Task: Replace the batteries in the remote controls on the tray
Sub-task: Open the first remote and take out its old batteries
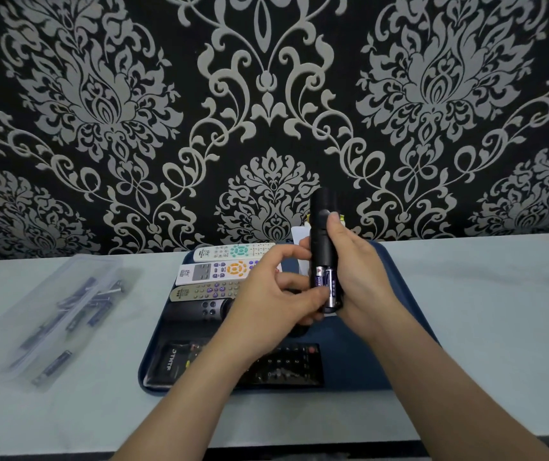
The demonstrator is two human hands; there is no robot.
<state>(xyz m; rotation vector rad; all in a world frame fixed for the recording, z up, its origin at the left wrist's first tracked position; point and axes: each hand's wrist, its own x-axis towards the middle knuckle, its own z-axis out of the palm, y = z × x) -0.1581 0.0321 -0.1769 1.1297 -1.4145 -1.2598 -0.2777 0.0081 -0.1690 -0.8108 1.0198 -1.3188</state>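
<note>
We've got a slim black remote standing upright just right of centre. Its back is open, with two purple-labelled batteries side by side inside. Lower centre, the dark blue tray holds two white remotes, a beige remote and two black remotes, all lying flat.

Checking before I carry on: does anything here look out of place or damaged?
Nothing looks spilled or broken. Only the black remote held in the right hand is open, two batteries exposed, the left hand pinching one.
</note>
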